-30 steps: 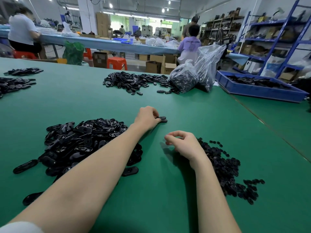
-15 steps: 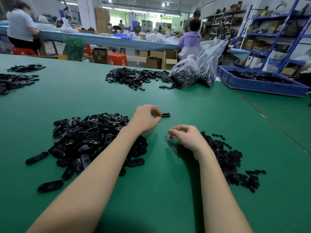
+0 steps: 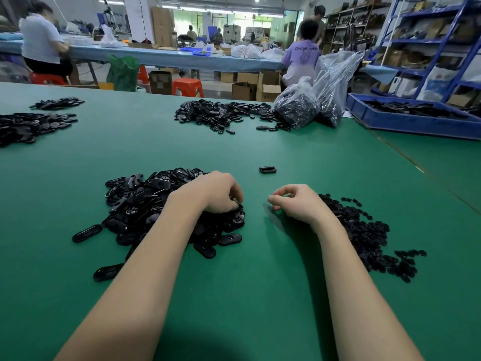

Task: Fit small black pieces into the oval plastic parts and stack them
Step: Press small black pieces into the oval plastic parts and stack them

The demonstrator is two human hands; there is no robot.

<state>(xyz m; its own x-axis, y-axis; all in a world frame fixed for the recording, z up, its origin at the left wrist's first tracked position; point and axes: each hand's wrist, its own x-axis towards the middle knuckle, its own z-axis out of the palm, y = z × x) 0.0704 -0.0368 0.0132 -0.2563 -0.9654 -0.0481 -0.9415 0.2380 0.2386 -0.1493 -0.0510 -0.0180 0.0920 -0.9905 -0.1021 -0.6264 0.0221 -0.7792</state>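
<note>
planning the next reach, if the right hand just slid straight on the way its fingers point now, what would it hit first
The right hand points its curled fingers left across the green mat, toward the left hand on the pile of oval plastic parts. It would probably meet that hand or the pile's near edge first; bare mat lies between.

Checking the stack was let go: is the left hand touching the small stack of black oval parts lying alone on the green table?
Apart. The head view shows the left hand down on the pile of black oval parts, with bare green table between it and the small stack.
</note>
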